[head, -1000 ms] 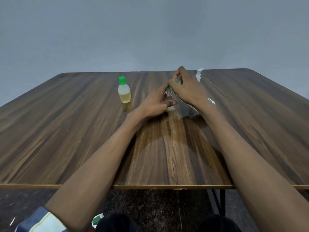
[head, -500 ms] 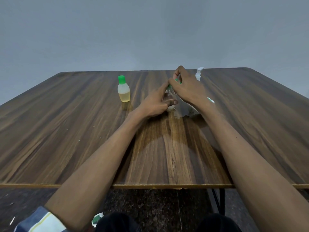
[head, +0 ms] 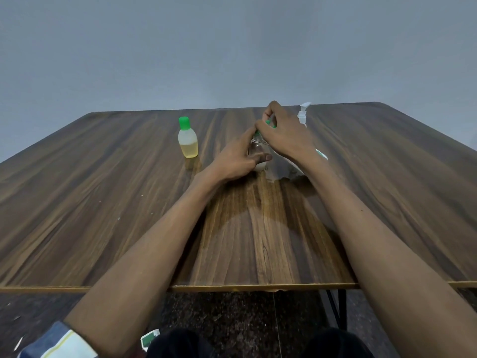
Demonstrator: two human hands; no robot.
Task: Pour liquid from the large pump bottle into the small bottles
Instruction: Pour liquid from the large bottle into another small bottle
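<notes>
I see my left hand [head: 238,161] gripping a clear small bottle [head: 258,148] upright at the table [head: 103,202] centre, my right hand [head: 286,135] pinching its green cap [head: 268,122], the pump bottle [head: 303,115] behind, and a capped half-full bottle [head: 188,139] standing left.

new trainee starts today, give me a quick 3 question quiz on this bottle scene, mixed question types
1. True or false: the left hand grips the clear small bottle.
2. Which hand pinches the green cap on that bottle? A left, B right.
3. Fill in: the capped bottle with yellow liquid stands ___ on the table, apart from both hands.

Key: 1 true. 2 B, the right hand. 3 upright.
</notes>
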